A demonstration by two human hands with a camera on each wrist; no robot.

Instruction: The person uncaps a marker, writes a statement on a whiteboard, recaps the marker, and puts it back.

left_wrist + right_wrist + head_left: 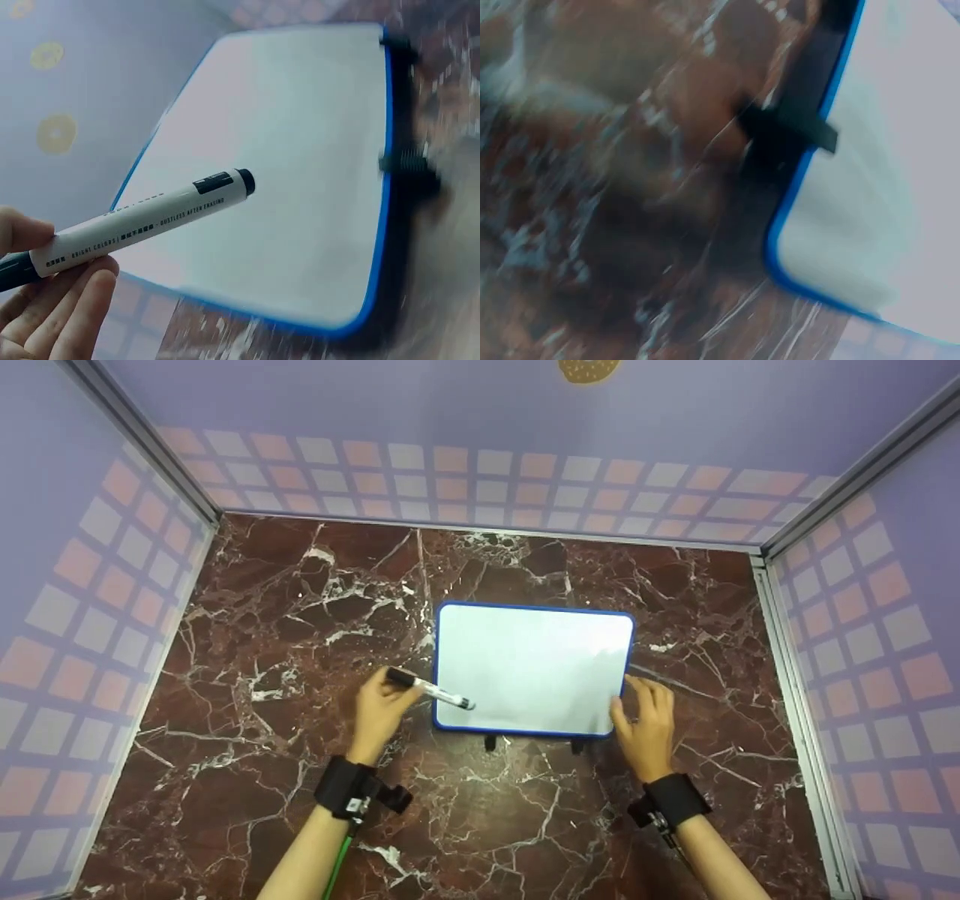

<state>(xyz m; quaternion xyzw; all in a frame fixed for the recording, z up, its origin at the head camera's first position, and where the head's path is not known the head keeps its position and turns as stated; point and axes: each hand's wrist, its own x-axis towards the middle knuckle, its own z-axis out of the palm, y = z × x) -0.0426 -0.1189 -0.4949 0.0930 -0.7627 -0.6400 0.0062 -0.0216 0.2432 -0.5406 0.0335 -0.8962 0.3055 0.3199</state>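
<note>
My left hand (pixel 380 712) pinches a whiteboard marker (pixel 431 691) between thumb and fingers. The marker has a white barrel with printed text, a black cap at the hand and a dark end slanting across the board's lower left in the head view. A small whiteboard (pixel 529 667) with a blue frame stands on dark feet (pixel 490 742). Beside its right edge is my right hand (pixel 646 725), fingers loosely bent, thumb overlapping the frame's edge in the head view. The right wrist view shows the board's lower corner (pixel 784 251) and one foot (pixel 791 127), without the hand.
A dark red marble-patterned tabletop (pixel 300 585) lies under everything. Purple walls with pink and white checks (pixel 487 484) enclose it at the back and both sides, joined by metal corner rails (pixel 814 487). Black camera straps (pixel 349 787) wrap both wrists, and a green cable (pixel 337 870) runs along the left forearm.
</note>
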